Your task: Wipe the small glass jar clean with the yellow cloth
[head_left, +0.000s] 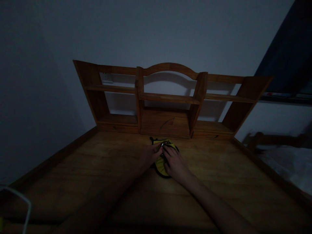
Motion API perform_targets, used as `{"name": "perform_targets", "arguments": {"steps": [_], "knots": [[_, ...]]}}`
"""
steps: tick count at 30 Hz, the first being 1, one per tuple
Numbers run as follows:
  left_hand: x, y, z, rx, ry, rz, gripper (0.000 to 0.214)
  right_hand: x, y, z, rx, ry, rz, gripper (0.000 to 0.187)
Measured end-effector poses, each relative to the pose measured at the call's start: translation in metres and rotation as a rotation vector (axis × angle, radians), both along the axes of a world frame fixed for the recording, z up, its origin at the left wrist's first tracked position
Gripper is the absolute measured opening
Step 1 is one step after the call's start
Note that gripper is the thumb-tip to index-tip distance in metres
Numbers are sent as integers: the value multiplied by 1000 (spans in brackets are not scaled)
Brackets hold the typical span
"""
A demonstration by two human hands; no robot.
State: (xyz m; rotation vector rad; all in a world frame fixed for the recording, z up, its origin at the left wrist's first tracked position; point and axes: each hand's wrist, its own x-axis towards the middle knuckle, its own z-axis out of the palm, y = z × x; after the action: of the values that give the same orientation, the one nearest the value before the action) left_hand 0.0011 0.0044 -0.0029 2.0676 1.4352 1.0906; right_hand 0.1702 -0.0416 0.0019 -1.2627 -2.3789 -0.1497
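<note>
A small yellow pouch with black trim (161, 164) lies on the wooden desk (219, 169), just in front of the shelf unit. Both my hands rest on it. My left hand (149, 155) covers its left side, fingers curled toward the top. My right hand (173, 163) lies over its right side, fingertips bent against a small shiny part at the pouch's top. The two sets of fingertips meet there in a pinch. The room is dim, so what exactly they pinch is hard to make out.
A wooden hutch with open shelves (168, 97) stands along the desk's back edge against a pale wall. A white cable (23, 198) loops at the lower left. A bed with light bedding (287, 162) sits to the right of the desk.
</note>
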Motion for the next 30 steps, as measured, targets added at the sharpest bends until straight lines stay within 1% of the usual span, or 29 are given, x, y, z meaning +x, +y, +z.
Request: {"name": "perform_targets", "arguments": {"steps": [2,9,14,17,24,27,30], "knots": [[0,1,0,2,17,12,42,-1,-1,0,15,-25,-27,63],[0,2,-1,-1,36,-12,42,-6,0,-1,71,-101,-95,61],[0,3,-4,18,17,-4,40,-8,-1,1,99,-119,-111,60],[0,2,-3,24,19,-11,40,-8,-4,3,107,-107,-115,57],[1,0,0,22,9,-20,38,-7,-4,7,54,-77,-96,46],[1,0,-1,36,17,-12,38,-3,0,5,18,-47,-64,43],[2,0,-1,47,35,-13,38,1,7,3,-14,-32,-35,44]]}}
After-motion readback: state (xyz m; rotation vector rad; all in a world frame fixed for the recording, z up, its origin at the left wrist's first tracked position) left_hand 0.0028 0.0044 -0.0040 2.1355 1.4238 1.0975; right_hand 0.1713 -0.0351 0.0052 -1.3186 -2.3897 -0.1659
